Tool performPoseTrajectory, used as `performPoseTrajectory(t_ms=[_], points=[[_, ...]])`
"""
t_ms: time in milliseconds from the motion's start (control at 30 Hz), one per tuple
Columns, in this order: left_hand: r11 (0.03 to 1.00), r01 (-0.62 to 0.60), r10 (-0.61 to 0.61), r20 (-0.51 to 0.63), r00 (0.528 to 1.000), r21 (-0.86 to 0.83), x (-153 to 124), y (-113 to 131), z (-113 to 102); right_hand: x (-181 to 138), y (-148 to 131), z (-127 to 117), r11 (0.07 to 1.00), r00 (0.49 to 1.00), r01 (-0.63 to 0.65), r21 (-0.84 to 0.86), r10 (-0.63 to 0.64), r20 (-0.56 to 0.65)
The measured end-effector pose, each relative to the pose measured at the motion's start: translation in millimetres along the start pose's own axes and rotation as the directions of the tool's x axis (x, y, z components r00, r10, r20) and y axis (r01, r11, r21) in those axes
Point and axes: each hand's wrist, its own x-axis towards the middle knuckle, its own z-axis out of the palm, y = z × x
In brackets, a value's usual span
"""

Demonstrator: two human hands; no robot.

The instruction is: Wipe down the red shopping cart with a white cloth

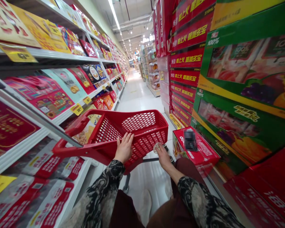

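Observation:
A red plastic shopping cart (pixel 148 139) with perforated basket walls stands sideways in front of me, its handle end toward the left shelves. My left hand (pixel 123 148) grips the near top rim of its basket, fingers over the edge. Low by the cart's near right side, my right hand (pixel 165 158) is closed on a crumpled whitish wipe (pixel 157 148). The wipe is close to the cart's lower frame; I cannot tell whether it touches it. The visible inside of the basket shows only red plastic mesh.
Shelves (pixel 61 117) of boxed and bagged goods with yellow price tags line the left. Stacked red drink cartons (pixel 186 76) and green fruit-print boxes (pixel 247 117) rise close on the right. A red box (pixel 204 145) sits low there. The white-floored aisle (pixel 130 91) runs ahead.

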Motion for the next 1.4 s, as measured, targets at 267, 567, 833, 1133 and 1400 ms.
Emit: performPoseTrajectory(t_ms=[267,567,833,1133,1400], points=[[0.996,0.036,-0.037,-0.003,0.999,-0.080,3,-10,2,65,-43,-51,0.992,0.968,0.127,-0.011,-0.126,-0.219],[0.988,-0.005,0.007,0.011,1.000,-0.156,1,-27,1,40,-55,10,0.972,0.974,0.219,-0.082,-0.222,-0.034],[0.983,0.008,-0.011,-0.018,1.000,-0.184,1,-28,1,8,-29,7,0.979,0.982,0.181,-0.090,-0.175,0.063],[0.978,0.014,-0.019,-0.023,1.000,-0.208,3,-25,-1,72,-105,-20,0.935,0.934,0.352,-0.041,-0.354,-0.057],[0.975,0.002,-0.009,-0.032,0.999,-0.224,1,-25,-3,31,-71,19,0.841,0.842,0.531,-0.099,-0.512,0.167]])
